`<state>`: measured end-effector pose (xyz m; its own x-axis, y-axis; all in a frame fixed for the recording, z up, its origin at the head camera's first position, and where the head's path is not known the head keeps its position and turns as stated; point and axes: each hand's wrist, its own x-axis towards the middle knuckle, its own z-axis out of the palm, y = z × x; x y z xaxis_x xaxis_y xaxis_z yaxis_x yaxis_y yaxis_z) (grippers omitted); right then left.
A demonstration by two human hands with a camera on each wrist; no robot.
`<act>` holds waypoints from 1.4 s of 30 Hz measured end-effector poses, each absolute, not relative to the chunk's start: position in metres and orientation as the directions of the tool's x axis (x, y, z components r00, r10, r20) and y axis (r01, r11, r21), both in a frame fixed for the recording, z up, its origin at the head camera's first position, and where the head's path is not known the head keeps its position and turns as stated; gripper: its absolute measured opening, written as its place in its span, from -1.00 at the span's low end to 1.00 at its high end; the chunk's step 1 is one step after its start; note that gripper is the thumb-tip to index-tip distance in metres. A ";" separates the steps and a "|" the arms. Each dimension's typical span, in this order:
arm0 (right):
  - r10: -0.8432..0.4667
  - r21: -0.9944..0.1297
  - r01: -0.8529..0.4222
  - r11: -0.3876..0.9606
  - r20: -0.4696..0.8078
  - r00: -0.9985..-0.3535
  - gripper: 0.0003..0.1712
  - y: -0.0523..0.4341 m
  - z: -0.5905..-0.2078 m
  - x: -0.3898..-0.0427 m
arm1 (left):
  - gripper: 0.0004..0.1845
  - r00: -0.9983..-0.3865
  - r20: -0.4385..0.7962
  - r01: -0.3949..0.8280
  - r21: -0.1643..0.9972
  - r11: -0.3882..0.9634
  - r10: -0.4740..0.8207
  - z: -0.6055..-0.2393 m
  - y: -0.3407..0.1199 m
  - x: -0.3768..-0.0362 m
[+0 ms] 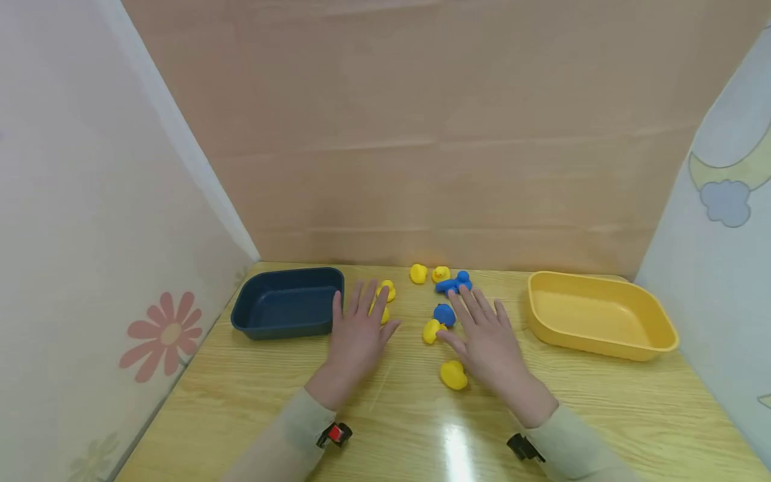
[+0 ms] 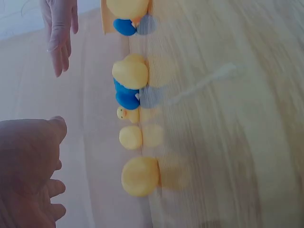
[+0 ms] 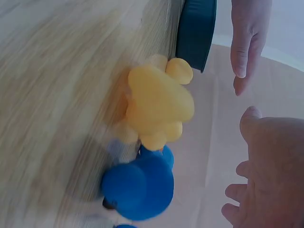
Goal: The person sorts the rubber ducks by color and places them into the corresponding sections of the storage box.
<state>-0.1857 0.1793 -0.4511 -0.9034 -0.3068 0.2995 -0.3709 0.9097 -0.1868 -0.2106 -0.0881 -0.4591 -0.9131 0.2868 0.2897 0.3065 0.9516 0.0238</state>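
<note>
My left hand (image 1: 360,320) is open, fingers spread, over the wooden table (image 1: 385,428) just right of a navy tray (image 1: 288,302); its fingertips lie next to two yellow ducks (image 1: 386,292). My right hand (image 1: 480,321) is open too, fingers straight. It lies among a blue duck (image 1: 444,314), a yellow duck (image 1: 431,331) by its thumb and another yellow duck (image 1: 454,375) beside its palm. Neither hand holds anything. The left wrist view shows my left hand (image 2: 28,171) beside a row of ducks (image 2: 140,176). The right wrist view has a yellow duck (image 3: 159,107) and a blue duck (image 3: 140,185) close up.
A yellow tray (image 1: 599,314) stands at the right with nothing in it. Two more yellow ducks (image 1: 418,273) and a blue duck (image 1: 454,282) lie near the back wall. Patterned panels close in both sides, a brown board the back.
</note>
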 end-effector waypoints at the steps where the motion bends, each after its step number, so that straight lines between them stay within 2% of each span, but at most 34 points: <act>1: -0.310 -0.195 -0.376 0.906 0.302 -0.902 -0.01 0.176 -0.452 -0.186 | -0.19 -0.914 0.296 0.303 0.037 0.952 0.279 -0.460 -0.092 -0.211; 11: -0.342 -0.219 -0.425 0.878 0.334 -0.878 -0.03 0.144 -0.455 -0.192 | -0.22 -0.903 0.372 0.289 0.154 0.945 0.215 -0.460 -0.127 -0.211; 19: -0.367 -0.288 -0.460 0.840 0.324 -0.872 -0.05 0.119 -0.461 -0.197 | -0.21 -0.927 0.346 0.221 0.182 0.958 0.148 -0.458 -0.150 -0.215; 28: -0.375 -0.399 -0.443 0.803 0.241 -0.895 -0.04 0.095 -0.463 -0.200 | -0.23 -0.945 0.319 0.153 0.243 0.958 0.070 -0.455 -0.172 -0.217; 42: -0.389 -0.556 -0.434 0.709 0.205 -0.898 -0.05 0.069 -0.475 -0.211 | -0.24 -0.925 0.380 0.165 0.346 0.924 0.023 -0.461 -0.216 -0.225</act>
